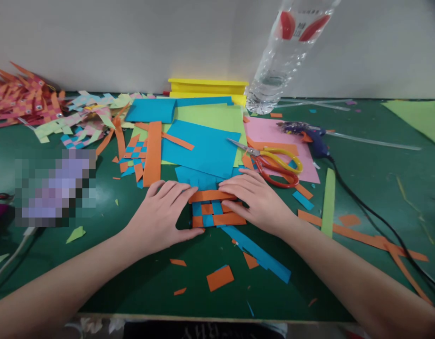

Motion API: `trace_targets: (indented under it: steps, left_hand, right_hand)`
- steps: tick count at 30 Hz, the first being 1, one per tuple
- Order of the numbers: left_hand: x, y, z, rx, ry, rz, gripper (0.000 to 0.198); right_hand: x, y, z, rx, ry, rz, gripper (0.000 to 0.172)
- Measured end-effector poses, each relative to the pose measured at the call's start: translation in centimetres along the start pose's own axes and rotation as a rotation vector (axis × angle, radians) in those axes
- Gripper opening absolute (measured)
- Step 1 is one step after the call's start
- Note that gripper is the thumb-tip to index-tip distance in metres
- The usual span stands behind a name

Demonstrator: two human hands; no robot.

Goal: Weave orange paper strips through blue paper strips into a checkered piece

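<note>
A small woven paper mat (207, 220) of orange and blue squares lies on the table between my hands. Across its top runs an orange paper strip (206, 196) over upright blue strips. My left hand (161, 214) steadies the mat from the left, index fingertip at the strip's end and thumb along the lower edge. From the right, my right hand (258, 200) has its fingers on the strip and its thumb just below, over the weave; the strip's right end is hidden under them. A blue paper strip (260, 252) sticks out from beneath the mat.
Red-and-yellow-handled scissors (279, 165) lie behind my right hand, near a glue gun (305, 134) with its cord. A clear bottle (274, 70) stands at the wall. Blue paper sheets (203, 146), woven scraps and a blurred phone (58, 186) are spread about.
</note>
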State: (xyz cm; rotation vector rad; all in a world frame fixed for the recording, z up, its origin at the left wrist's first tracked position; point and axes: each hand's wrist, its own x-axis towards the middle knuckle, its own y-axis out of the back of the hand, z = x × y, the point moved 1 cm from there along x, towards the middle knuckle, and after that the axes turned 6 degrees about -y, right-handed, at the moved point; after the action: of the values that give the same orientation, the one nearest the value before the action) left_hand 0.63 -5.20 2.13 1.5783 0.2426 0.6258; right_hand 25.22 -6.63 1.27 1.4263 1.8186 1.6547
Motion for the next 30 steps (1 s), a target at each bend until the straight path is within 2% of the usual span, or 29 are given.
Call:
trace_targets:
  steps: [5,12,18,26,30]
  left_hand:
    - [0.1,0.0,0.0,-0.016,0.0,-0.003,0.061]
    - [0.3,-0.2,-0.4,-0.048,-0.009,0.041,0.064]
    - [0.8,-0.4,-1.0,-0.103,-0.133,0.145,0.024]
    - [0.6,-0.6,-1.0,-0.134,-0.177,0.16,0.017]
    - [0.7,-0.6,-1.0,-0.165,-0.17,0.151,0.018]
  right_hand:
    - [0.0,-0.1,0.1,0.006,0.011,0.01,0.012]
    - [0.0,-0.1,0.0,-0.001,0.004,0.039,0.013]
    - [0.3,0.1,-0.2,-0.049,0.061,0.075,0.017]
    - [0.7,0.6,-0.2,-0.227,0.192,0.02,0.021]
    - [0.7,0.5,-0.1,-0.225,0.2,0.003,0.018]
